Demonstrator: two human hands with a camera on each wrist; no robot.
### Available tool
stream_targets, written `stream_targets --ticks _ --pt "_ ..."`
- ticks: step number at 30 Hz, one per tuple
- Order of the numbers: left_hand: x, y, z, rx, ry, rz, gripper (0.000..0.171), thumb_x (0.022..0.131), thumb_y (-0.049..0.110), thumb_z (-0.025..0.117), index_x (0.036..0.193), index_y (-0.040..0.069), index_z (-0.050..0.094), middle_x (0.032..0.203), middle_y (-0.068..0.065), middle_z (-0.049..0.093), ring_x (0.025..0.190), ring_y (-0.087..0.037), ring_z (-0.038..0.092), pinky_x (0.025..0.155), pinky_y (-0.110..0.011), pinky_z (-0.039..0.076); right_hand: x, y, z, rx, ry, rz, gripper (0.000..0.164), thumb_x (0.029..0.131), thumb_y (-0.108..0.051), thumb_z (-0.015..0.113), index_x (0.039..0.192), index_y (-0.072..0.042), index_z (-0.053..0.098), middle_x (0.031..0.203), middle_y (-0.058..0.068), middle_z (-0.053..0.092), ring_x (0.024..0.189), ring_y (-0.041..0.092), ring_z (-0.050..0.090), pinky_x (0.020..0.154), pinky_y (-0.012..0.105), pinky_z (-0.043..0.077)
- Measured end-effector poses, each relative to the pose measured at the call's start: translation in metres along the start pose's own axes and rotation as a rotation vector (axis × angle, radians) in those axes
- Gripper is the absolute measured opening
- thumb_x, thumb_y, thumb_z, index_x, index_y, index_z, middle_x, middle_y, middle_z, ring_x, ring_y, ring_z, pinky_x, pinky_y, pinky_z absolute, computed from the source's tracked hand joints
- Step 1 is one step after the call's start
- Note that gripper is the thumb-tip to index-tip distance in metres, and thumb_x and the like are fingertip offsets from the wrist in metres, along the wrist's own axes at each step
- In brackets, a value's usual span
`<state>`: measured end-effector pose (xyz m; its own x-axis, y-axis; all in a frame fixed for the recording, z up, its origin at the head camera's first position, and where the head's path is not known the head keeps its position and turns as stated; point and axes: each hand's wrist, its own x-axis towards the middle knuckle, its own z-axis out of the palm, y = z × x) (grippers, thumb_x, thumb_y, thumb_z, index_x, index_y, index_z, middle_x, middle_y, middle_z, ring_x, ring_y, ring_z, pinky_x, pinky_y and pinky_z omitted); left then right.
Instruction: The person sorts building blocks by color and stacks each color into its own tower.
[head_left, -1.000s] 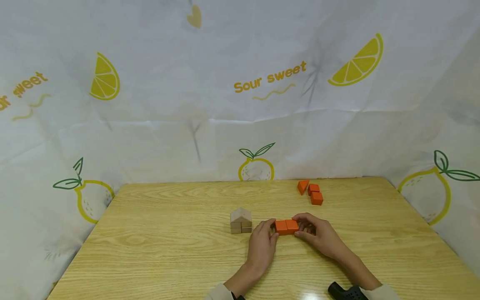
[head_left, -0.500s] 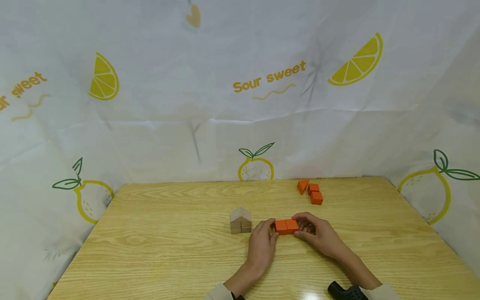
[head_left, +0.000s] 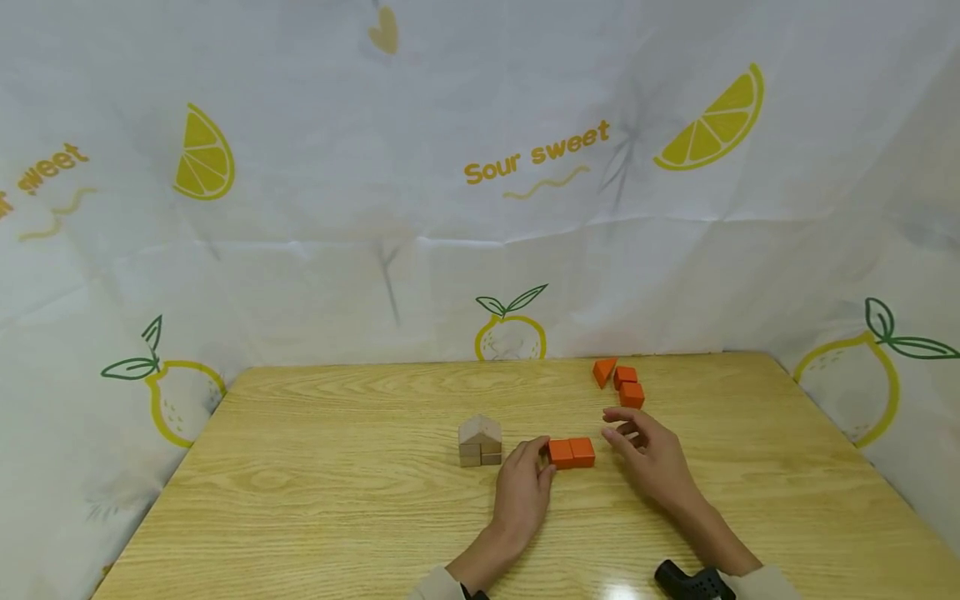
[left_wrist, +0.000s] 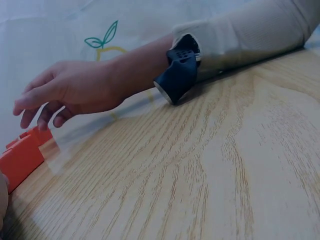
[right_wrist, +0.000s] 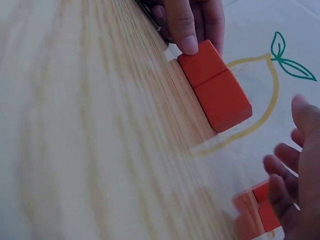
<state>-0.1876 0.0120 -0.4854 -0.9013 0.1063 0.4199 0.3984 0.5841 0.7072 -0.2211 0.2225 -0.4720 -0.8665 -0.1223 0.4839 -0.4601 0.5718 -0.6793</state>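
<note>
Two orange blocks lie side by side on the table, a left block [head_left: 560,455] and a right block [head_left: 582,452], their sides meeting. My left hand [head_left: 522,493] holds the left block's outer end between thumb and fingers; its thumb [right_wrist: 184,30] lies against that end in the right wrist view. To the right of the pair, my right hand [head_left: 654,460] hovers with fingers loosely bent and nothing in them. Left of the left hand stands a small house of plain wooden blocks [head_left: 480,442], a triangular piece on top.
Toward the back right of the wooden table [head_left: 337,500] lie an orange triangular block [head_left: 604,372] and two orange cubes, one [head_left: 625,377] behind the other [head_left: 632,395]. A white sheet [head_left: 337,292] with lemon prints hangs along the back and sides.
My right hand has let go of the right block's end and moved up and to the right, toward the back cubes. The left hand and the orange pair stay in place.
</note>
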Motion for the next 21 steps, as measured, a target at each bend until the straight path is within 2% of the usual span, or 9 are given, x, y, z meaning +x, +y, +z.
stream_targets --ticks 6,12,17,21 --pt "0.000 -0.001 0.001 0.003 0.012 0.011 0.036 0.087 0.004 0.070 0.121 0.000 0.061 0.096 -0.005 0.062 0.068 -0.003 0.046 0.060 -0.017 0.042 0.005 0.007 -0.005 -0.046 0.144 0.013 0.027 0.090 -0.013 0.069 0.117 -0.009 0.064 0.097 0.005 0.059 0.072 0.014 0.050 0.061 0.018 0.041" --pt "-0.001 -0.002 0.002 0.004 0.014 0.021 0.036 0.087 0.004 0.070 0.121 -0.001 0.061 0.097 -0.006 0.063 0.068 -0.003 0.047 0.059 -0.017 0.042 0.008 0.020 -0.010 -0.095 0.223 0.008 0.033 0.087 -0.009 0.071 0.119 -0.004 0.063 0.094 0.011 0.053 0.062 0.015 0.040 0.055 0.020 0.033" --pt "0.000 -0.003 0.002 0.005 0.025 0.035 0.035 0.087 0.003 0.070 0.120 -0.001 0.061 0.095 -0.006 0.062 0.068 -0.003 0.047 0.059 -0.017 0.042 0.009 0.026 -0.012 -0.108 0.200 -0.002 0.039 0.086 -0.009 0.072 0.122 -0.002 0.060 0.097 0.016 0.052 0.063 0.017 0.041 0.056 0.019 0.034" --pt "-0.001 -0.003 0.003 0.003 0.034 0.044 0.035 0.086 0.002 0.070 0.120 -0.002 0.061 0.094 -0.005 0.062 0.067 -0.003 0.046 0.058 -0.017 0.042 0.010 0.029 -0.013 -0.115 0.131 0.041 0.050 0.088 -0.013 0.071 0.132 0.001 0.051 0.112 0.021 0.048 0.072 0.019 0.046 0.060 0.021 0.038"
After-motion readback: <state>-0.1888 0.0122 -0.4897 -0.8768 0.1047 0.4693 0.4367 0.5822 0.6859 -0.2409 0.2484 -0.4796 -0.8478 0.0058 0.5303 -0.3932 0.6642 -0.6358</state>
